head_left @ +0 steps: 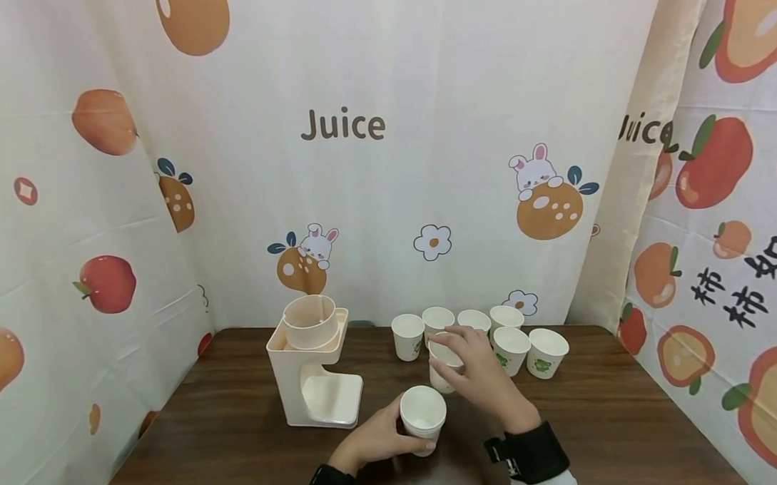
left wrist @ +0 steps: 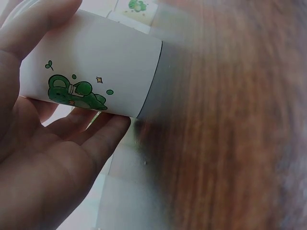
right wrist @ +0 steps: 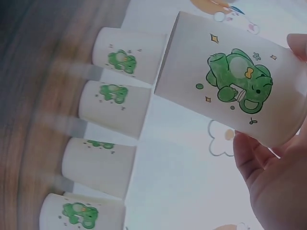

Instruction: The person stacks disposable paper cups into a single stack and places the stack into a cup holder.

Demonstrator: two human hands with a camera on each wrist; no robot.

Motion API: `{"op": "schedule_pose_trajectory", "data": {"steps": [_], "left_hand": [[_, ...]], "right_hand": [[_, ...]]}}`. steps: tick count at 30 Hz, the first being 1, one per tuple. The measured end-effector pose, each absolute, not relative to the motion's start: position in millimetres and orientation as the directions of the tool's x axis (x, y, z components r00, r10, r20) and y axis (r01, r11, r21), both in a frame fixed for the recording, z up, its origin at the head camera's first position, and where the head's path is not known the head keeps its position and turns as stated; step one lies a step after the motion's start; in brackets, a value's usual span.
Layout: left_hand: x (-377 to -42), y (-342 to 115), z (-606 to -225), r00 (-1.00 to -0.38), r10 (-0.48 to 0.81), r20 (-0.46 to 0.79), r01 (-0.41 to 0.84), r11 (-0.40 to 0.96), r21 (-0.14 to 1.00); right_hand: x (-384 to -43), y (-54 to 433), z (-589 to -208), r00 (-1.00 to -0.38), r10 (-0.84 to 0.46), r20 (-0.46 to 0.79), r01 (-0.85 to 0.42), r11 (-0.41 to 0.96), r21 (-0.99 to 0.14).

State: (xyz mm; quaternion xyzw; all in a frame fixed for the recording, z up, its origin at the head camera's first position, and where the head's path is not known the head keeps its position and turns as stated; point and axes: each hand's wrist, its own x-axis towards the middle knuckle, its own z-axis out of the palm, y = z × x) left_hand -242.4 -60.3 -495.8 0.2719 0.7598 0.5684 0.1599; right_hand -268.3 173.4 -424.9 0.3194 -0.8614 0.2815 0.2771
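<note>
My left hand (head_left: 377,438) grips a white paper cup (head_left: 424,410) by its side, close over the front of the table. In the left wrist view a green bear shows on this cup (left wrist: 96,62), its open mouth toward the palm. Just beyond it, my right hand (head_left: 486,375) holds a second paper cup (head_left: 442,376) with fingers and thumb near the rim. The right wrist view shows this cup (right wrist: 216,72) with its own green bear print. Both cups stand roughly upright in the head view, mouths up.
Several more paper cups stand behind and right of my right hand, among them one at the left end (head_left: 407,336) and one at the right end (head_left: 547,352). A cream juicer-like machine (head_left: 294,388) stands left on the brown wooden table (head_left: 227,419). Fruit-printed curtains (head_left: 386,185) hang around.
</note>
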Motion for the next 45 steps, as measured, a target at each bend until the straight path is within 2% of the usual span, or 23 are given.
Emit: {"op": "schedule_pose_trajectory", "data": {"steps": [4, 11, 15, 28, 35, 40, 45], "left_hand": [[-241.7, -60.1, -496.5, -0.799, 0.598, 0.061, 0.216, 0.192, 0.957], [-242.0, -60.1, -495.9, -0.804, 0.592, 0.062, 0.223, 0.203, 0.953], [-243.2, -60.3, -495.6, -0.806, 0.588, 0.065, 0.232, 0.213, 0.949], [-242.5, -59.9, -494.7, -0.807, 0.587, 0.065, 0.23, 0.211, 0.95], [-244.0, -61.0, -494.0, -0.797, 0.601, 0.053, 0.23, 0.221, 0.948], [-245.4, -61.5, -494.9, -0.791, 0.61, 0.05, 0.235, 0.227, 0.945], [-245.1, -61.0, -496.2, -0.792, 0.607, 0.062, 0.239, 0.216, 0.947]], "right_hand": [[-262.4, 173.7, -420.6, -0.644, -0.393, 0.656, -0.706, 0.636, -0.313], [-255.6, 173.2, -412.0, -0.575, -0.427, 0.698, -0.755, 0.605, -0.252], [-250.4, 173.1, -404.8, -0.562, -0.426, 0.709, -0.764, 0.596, -0.247], [-231.8, 160.9, -392.8, -0.564, -0.519, 0.642, -0.808, 0.507, -0.3], [-226.4, 154.0, -392.7, -0.516, -0.579, 0.631, -0.847, 0.456, -0.274], [-223.5, 150.5, -394.5, -0.521, -0.601, 0.606, -0.848, 0.446, -0.287], [-222.0, 147.7, -397.4, -0.554, -0.615, 0.561, -0.83, 0.462, -0.312]]}}
